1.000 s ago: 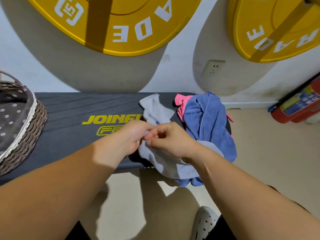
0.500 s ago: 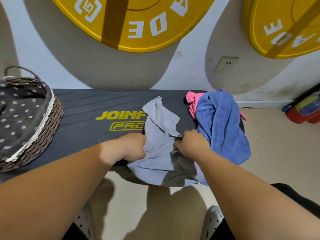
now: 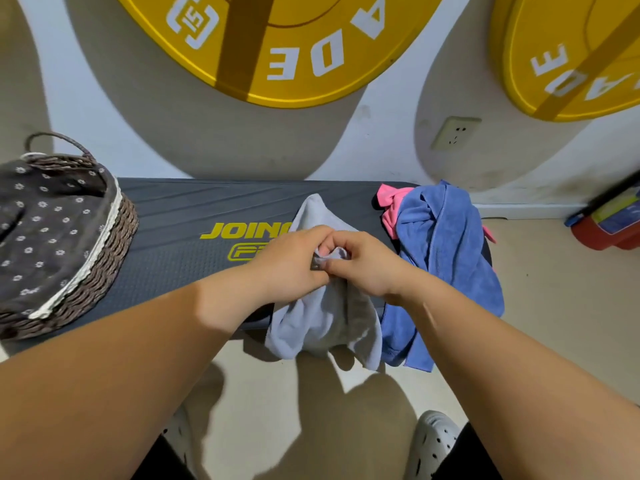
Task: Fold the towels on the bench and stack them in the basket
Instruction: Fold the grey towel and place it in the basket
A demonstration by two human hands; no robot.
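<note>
Your left hand and right hand are meeting over the middle of the dark grey padded bench. Both are pinching a bunched edge of the pale grey soft towel, which is lying crumpled on the bench and hanging over its near edge. Just beside it, a blue towel is covering a pink towel. Yellow letters reading "JOIN" are showing on the bench. At the left end, the brown woven wicker basket is holding a dark flower-print cloth lining.

A single wide-angle view from the person's head looks forward and down, close above the table, facing the wall, with the floor below.
</note>
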